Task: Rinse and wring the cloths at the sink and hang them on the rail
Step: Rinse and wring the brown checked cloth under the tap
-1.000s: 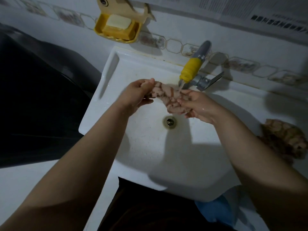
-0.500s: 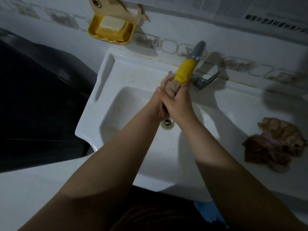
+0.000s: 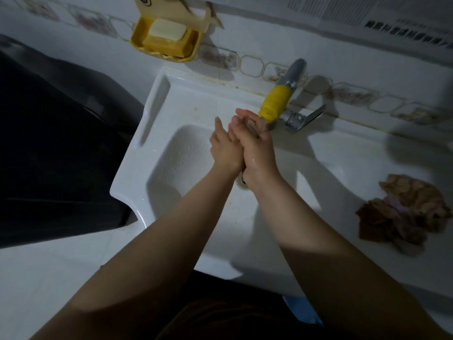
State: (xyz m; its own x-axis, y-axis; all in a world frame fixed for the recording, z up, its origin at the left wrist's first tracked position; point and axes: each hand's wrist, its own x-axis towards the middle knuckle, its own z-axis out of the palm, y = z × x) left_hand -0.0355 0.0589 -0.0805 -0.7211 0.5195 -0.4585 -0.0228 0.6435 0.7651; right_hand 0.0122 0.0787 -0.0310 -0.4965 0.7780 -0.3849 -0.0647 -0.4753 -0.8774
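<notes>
Left hand [image 3: 224, 150] and right hand [image 3: 257, 146] press together around a barely visible cloth [image 3: 252, 123] under the tap [image 3: 275, 103], near the sink's [image 3: 157, 153] rear edge; exact grip cannot be told. Spare cloths [image 3: 402, 212] lie near the right edge.

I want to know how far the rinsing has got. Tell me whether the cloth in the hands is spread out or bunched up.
Bunched up. The cloth shows only as a small wad pressed between the left hand and right hand under the tap.
</notes>
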